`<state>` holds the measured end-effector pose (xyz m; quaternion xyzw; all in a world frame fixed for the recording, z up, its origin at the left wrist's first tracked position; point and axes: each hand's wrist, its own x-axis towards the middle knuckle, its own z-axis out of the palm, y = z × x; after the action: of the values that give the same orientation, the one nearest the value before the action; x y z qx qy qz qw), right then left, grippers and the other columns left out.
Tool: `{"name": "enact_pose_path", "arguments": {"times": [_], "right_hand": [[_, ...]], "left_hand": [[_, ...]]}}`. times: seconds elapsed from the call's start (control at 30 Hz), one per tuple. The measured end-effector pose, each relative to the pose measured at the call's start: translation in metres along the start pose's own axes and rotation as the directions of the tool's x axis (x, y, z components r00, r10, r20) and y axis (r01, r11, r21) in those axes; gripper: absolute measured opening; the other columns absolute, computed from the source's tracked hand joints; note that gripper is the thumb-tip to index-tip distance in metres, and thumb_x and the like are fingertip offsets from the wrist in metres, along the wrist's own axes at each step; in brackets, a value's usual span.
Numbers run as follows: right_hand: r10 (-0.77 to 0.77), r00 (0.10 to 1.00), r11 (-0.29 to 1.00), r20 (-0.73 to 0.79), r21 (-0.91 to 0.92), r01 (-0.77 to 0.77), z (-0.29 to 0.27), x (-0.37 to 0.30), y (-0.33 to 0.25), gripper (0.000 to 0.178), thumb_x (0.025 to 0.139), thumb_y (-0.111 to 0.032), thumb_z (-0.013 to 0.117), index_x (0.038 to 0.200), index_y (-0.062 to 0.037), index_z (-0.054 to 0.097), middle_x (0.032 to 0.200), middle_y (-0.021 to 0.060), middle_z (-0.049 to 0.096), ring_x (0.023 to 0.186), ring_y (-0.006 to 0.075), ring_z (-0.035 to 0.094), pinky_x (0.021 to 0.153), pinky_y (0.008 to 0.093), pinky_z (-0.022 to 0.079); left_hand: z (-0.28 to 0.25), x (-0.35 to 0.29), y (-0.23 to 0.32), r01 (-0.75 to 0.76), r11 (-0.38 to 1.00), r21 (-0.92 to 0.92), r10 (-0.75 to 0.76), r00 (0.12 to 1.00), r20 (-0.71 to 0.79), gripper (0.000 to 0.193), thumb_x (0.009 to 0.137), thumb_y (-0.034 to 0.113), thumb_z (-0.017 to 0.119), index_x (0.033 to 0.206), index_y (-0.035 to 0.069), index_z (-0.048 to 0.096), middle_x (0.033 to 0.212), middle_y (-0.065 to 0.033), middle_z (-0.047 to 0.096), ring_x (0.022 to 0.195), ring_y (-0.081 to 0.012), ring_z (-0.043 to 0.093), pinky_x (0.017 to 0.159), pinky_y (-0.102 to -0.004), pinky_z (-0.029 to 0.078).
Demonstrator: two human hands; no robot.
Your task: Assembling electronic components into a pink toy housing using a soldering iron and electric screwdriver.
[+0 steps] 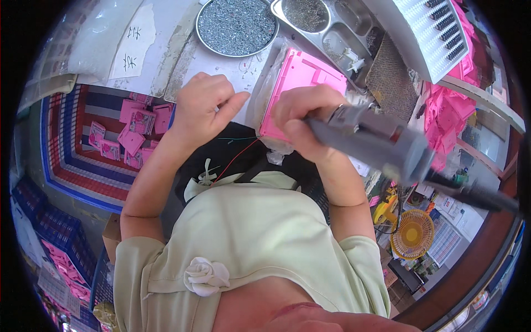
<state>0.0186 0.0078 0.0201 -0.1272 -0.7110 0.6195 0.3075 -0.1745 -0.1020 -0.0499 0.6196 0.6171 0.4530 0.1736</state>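
My right hand (307, 113) is wrapped round a grey electric screwdriver (370, 138), blurred by motion and tilted with its cable end to the right. Behind that hand lies a pink plastic casing (301, 69) on a clear plastic bag at the bench edge. The tool's tip is hidden by the hand. My left hand (206, 105) is raised over the bench edge, left of the casing, with fingers curled in and thumb held out; whatever lies inside is hidden. Beyond it stands a round metal dish (238, 55) full of small screws. A red wire (235, 160) and a green one run below the casing.
A compartmented metal tray (334, 27) holds small parts at the back right. Beside it stands a white box (437, 41) with rows of pegs. Left, a striped crate (52, 149) contains pink pieces. More pink parts (445, 124) and a yellow basket (412, 235) are at right.
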Motion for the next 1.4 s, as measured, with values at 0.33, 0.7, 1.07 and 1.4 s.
{"name": "enact_pose_path", "arguments": {"times": [0.33, 0.7, 1.07, 1.4], "right_hand": [[0.089, 0.996, 0.960, -0.011, 0.269, -0.083, -0.002, 0.006, -0.023, 0.020, 0.080, -0.007, 0.077, 0.096, -0.0019, 0.065, 0.079, 0.0089, 0.067, 0.069, 0.0168, 0.066, 0.063, 0.0283, 0.054], [-0.056, 0.998, 0.930, 0.000, 0.363, 0.053, -0.003, 0.001, -0.035, 0.026, 0.091, -0.018, 0.075, 0.103, -0.0004, 0.060, 0.072, 0.0081, 0.060, 0.065, 0.0189, 0.059, 0.068, 0.0346, 0.055], [-0.057, 0.997, 0.926, -0.050, 0.371, 0.071, 0.008, -0.025, -0.011, 0.016, 0.087, -0.006, 0.071, 0.095, -0.0005, 0.059, 0.068, 0.0075, 0.058, 0.060, 0.0203, 0.059, 0.061, 0.0352, 0.054], [-0.213, 0.969, 0.968, 0.126, 0.161, 0.192, 0.018, -0.019, 0.007, 0.014, 0.084, -0.007, 0.069, 0.090, -0.0010, 0.058, 0.063, 0.0084, 0.058, 0.050, 0.0240, 0.059, 0.052, 0.0386, 0.053]], "left_hand": [[0.024, -0.001, 0.018, -0.137, 0.988, -0.072, 0.139, 0.990, 0.019, 0.014, 0.080, 0.012, 0.078, 0.089, 0.010, 0.068, 0.086, -0.0034, 0.069, 0.080, -0.0239, 0.065, 0.076, -0.0378, 0.043], [0.027, -0.002, 0.029, -0.206, 0.971, -0.118, 0.206, 0.979, -0.011, 0.014, 0.080, 0.011, 0.079, 0.090, 0.010, 0.069, 0.086, -0.0032, 0.071, 0.078, -0.0212, 0.066, 0.078, -0.0372, 0.044], [-0.013, 0.008, 0.016, -0.155, 0.988, 0.011, 0.153, 0.984, 0.095, 0.052, 0.074, 0.011, 0.075, 0.125, 0.007, 0.064, 0.124, -0.0092, 0.067, 0.111, -0.0291, 0.062, 0.099, -0.0421, 0.040], [0.008, 0.011, 0.007, -0.034, 0.998, -0.051, 0.034, 0.999, 0.014, 0.034, 0.079, -0.003, 0.061, 0.111, 0.006, 0.069, 0.110, -0.0109, 0.070, 0.106, -0.0311, 0.063, 0.097, -0.0401, 0.045]]}}
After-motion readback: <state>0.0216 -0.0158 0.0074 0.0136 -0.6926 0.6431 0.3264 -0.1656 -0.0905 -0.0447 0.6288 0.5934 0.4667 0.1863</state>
